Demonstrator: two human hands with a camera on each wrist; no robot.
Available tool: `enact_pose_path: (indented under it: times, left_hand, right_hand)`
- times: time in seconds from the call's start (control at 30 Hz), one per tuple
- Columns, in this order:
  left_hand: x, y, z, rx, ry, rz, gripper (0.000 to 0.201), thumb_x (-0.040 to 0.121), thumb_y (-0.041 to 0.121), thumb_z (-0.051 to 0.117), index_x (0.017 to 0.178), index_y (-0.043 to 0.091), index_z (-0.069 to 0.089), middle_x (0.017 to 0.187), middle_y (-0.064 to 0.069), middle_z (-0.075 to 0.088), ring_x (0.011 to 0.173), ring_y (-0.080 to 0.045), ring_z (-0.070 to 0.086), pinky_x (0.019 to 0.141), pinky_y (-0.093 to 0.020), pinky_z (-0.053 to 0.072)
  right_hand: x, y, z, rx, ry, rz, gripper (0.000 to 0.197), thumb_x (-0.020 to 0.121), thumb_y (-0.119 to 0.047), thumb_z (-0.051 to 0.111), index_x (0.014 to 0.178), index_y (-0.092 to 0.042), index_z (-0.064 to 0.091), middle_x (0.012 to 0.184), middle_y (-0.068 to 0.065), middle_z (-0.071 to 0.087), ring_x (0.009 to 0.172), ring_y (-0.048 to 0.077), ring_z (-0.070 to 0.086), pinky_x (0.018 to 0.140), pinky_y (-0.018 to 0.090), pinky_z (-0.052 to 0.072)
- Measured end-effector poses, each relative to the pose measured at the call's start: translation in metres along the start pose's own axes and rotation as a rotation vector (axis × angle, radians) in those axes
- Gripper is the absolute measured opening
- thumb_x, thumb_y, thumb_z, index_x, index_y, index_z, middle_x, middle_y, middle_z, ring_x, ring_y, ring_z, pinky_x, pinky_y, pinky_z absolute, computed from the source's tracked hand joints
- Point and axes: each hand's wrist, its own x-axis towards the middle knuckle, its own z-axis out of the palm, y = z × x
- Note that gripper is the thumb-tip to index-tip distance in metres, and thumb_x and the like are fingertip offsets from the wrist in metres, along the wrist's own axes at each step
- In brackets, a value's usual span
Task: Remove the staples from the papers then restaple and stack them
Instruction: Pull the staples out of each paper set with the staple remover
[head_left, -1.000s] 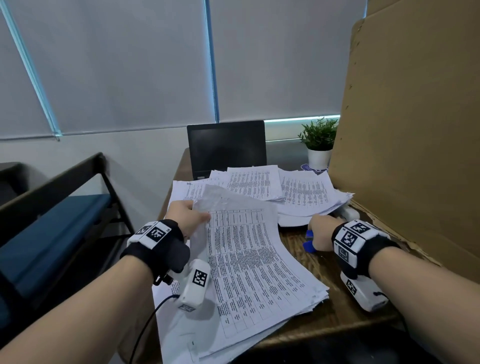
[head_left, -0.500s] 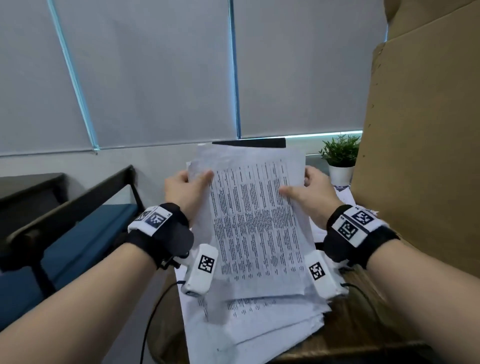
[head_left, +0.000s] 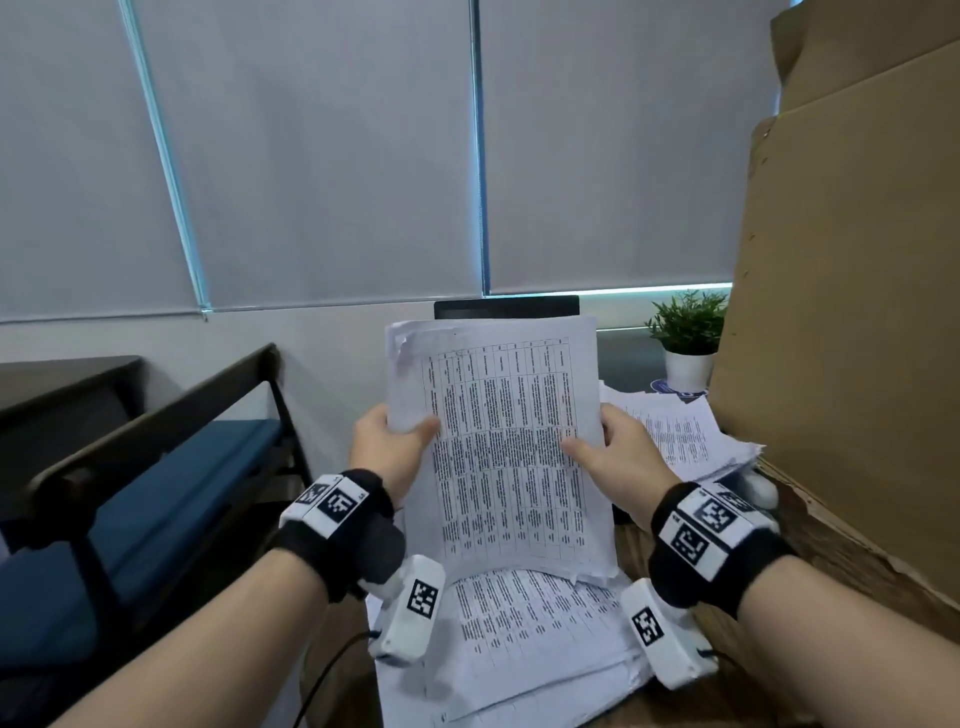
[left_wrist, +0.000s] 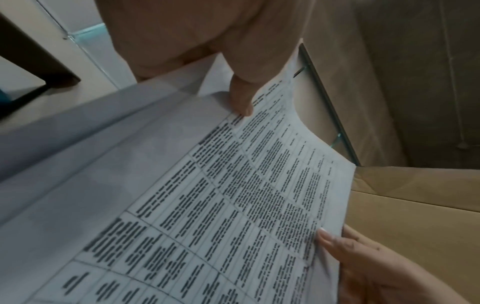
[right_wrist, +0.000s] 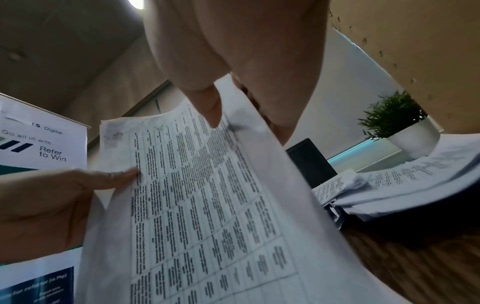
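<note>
Head view. A stapled set of printed sheets (head_left: 506, 447) held upright above the near edge of the tabletop (head_left: 852, 540), long axis running from the lap up toward the window blind. Left hand (head_left: 387, 449) clamped on the left long edge, thumb laid over the front page, other fingers hidden behind. Right hand (head_left: 618, 457) clamped on the right long edge at about the same height, thumb likewise on the front. Crumpled, dog-eared top-left corner (head_left: 402, 340) standing above the left thumb, on the left hand's side and well away from the right. Probably where the staple sits, though not resolved here. Beneath the lifted set, a loose pile of papers (head_left: 524, 639) at the near edge; a second pile (head_left: 680, 431) toward the far right, beside a small potted plant (head_left: 688, 332) and a cardboard sheet (head_left: 852, 291).

Left wrist view. Left thumb (left_wrist: 241, 96) pressed on the printed face near the margin, the sheets (left_wrist: 233, 195) sloping away to the right hand (left_wrist: 363, 265), its thumb flat on the opposite margin. A short dark mark by the far corner, too small to tell staple from print.

Right wrist view. Right thumb (right_wrist: 210, 107) pinching the near long edge of the set (right_wrist: 207, 205), left hand (right_wrist: 52, 197) gripping the far edge just below the creased corner (right_wrist: 114, 131).

Judgement: corner nearer the left fingers; right hand better placed to let go and fetch the remover.
</note>
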Motion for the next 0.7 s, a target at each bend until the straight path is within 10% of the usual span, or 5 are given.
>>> enact_pose_path:
  times: [0.33, 0.47, 0.7]
  left_hand:
    - [0.008, 0.041, -0.008, -0.143, -0.109, 0.053, 0.029, 0.08, 0.021, 0.078, 0.095, -0.002, 0.068, 0.098, -0.022, 0.072, 0.092, -0.035, 0.07, 0.087, -0.049, 0.056]
    - [0.007, 0.047, -0.004, -0.123, -0.195, 0.058, 0.017, 0.085, 0.014, 0.073, 0.093, -0.001, 0.07, 0.1, -0.021, 0.072, 0.095, -0.036, 0.069, 0.091, -0.046, 0.054]
    - [-0.003, 0.05, 0.006, -0.193, -0.277, 0.042, 0.005, 0.088, 0.008, 0.068, 0.09, 0.006, 0.072, 0.102, -0.017, 0.073, 0.103, -0.035, 0.067, 0.1, -0.049, 0.048]
  right_hand:
    - [0.019, 0.007, 0.002, -0.066, 0.045, 0.011, 0.034, 0.093, -0.004, 0.059, 0.125, -0.015, 0.056, 0.114, -0.002, 0.063, 0.108, 0.02, 0.062, 0.077, 0.024, 0.051]
    - [0.021, -0.013, 0.005, -0.395, 0.313, -0.181, 0.075, 0.083, -0.015, 0.071, 0.146, -0.023, 0.031, 0.14, 0.004, 0.033, 0.127, 0.021, 0.035, 0.109, 0.04, 0.034]
    - [0.021, -0.056, 0.033, -0.553, 0.25, -0.768, 0.016, 0.085, -0.021, 0.072, 0.101, -0.018, 0.073, 0.092, -0.003, 0.071, 0.089, 0.019, 0.062, 0.081, 0.044, 0.053]
